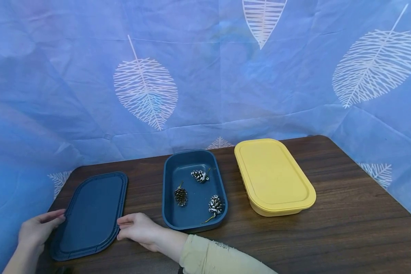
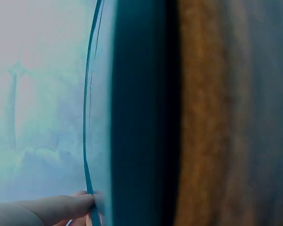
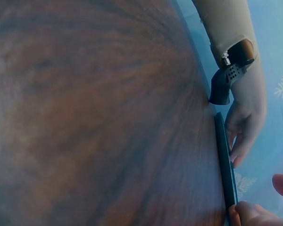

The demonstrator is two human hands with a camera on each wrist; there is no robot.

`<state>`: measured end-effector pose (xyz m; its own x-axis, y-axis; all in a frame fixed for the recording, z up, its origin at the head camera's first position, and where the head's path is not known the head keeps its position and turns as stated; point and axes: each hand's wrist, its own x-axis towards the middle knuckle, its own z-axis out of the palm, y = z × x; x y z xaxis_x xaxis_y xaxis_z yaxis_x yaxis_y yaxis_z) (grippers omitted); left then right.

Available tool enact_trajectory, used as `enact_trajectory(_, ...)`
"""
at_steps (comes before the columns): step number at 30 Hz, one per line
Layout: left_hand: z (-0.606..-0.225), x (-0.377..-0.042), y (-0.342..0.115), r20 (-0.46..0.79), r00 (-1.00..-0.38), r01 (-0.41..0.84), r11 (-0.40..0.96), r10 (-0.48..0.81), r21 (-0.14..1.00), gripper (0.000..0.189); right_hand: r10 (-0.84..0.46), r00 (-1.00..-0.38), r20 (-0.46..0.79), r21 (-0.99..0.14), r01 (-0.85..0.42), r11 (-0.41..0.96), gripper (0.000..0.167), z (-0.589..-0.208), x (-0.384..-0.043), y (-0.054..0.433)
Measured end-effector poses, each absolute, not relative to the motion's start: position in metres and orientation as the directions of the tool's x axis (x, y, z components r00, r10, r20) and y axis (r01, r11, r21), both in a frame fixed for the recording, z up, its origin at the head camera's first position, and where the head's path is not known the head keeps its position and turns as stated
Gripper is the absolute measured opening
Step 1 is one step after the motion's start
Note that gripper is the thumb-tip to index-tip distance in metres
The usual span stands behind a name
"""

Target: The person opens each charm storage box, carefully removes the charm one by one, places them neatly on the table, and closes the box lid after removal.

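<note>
A dark blue lid (image 1: pixel 92 213) lies at the left of the table, between my two hands. My left hand (image 1: pixel 37 230) pinches its left edge, thumb on the rim; the left wrist view shows that thumb (image 2: pixel 61 207) close up. On the opposite edge, my right hand (image 1: pixel 140 230) grips the rim with its fingertips, and in the right wrist view one digit stands apart from the rim. To the right of the lid is a matching blue container (image 1: pixel 191 224), uncovered. Inside it are three pine cones: a brown one (image 1: pixel 180 196) and two white-tipped ones (image 1: pixel 215 205).
A yellow container with its lid on (image 1: pixel 274 175) stands right of the blue one. The wooden table (image 1: pixel 346 213) ends at the back against a blue cloth (image 1: pixel 198 76) with white leaf prints. A dark band with a small device (image 3: pixel 231 73) is around the left wrist.
</note>
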<state>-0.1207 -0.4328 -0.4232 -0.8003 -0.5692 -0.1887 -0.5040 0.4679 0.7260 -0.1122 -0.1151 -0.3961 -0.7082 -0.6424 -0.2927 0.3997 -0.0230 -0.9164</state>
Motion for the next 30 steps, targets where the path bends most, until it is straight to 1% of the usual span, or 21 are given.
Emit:
enact_trajectory(5,-0.424,-0.121,-0.430,-0.183,-0.801,-0.497,0.462,-0.570,0.734,0.042,-0.643,-0.706,-0.298,-0.918,0.397,-0.010,0.042,-0.396,-0.110,-0.116)
enact_trajectory(9,-0.417,-0.118,-0.425,-0.177,-0.803,-0.502,0.485,-0.570,0.716,0.042,-0.662,-0.692,-0.287,-0.926,0.378,0.006,0.045,-0.393,-0.106,-0.113)
enact_trajectory(12,-0.406,-0.114,-0.418,-0.144,-0.807,-0.498,0.531,-0.572,0.685,0.042,-0.698,-0.664,-0.268,-0.935,0.354,0.023,0.046,-0.387,-0.104,-0.108)
enact_trajectory(15,-0.391,-0.111,-0.405,-0.079,-0.815,-0.471,0.575,-0.574,0.669,0.043,-0.729,-0.644,-0.233,-0.950,0.312,0.028,0.045,-0.378,-0.102,-0.102)
enact_trajectory(18,-0.379,-0.110,-0.388,-0.020,-0.842,-0.401,0.599,-0.540,0.693,0.044,-0.751,-0.632,-0.189,-0.963,0.269,0.016,0.044,-0.368,-0.100,-0.092)
enact_trajectory(20,-0.373,-0.110,-0.374,0.015,-0.866,-0.334,0.600,-0.500,0.727,0.044,-0.761,-0.629,-0.158,-0.971,0.238,0.005,0.043,-0.362,-0.099,-0.084)
enact_trajectory(24,-0.362,-0.112,-0.342,0.087,-0.908,-0.208,0.620,-0.410,0.757,0.041,-0.775,-0.624,-0.098,-0.980,0.197,-0.035,0.042,-0.349,-0.100,-0.064)
enact_trajectory(26,-0.356,-0.114,-0.325,0.106,-0.923,-0.164,0.626,-0.371,0.763,0.041,-0.773,-0.631,-0.064,-0.984,0.169,-0.057,0.041,-0.342,-0.101,-0.052)
enact_trajectory(30,-0.339,-0.114,-0.289,0.148,-0.950,-0.059,0.619,-0.277,0.783,0.040,-0.745,-0.667,0.002,-0.992,0.095,-0.088,0.040,-0.332,-0.107,-0.024)
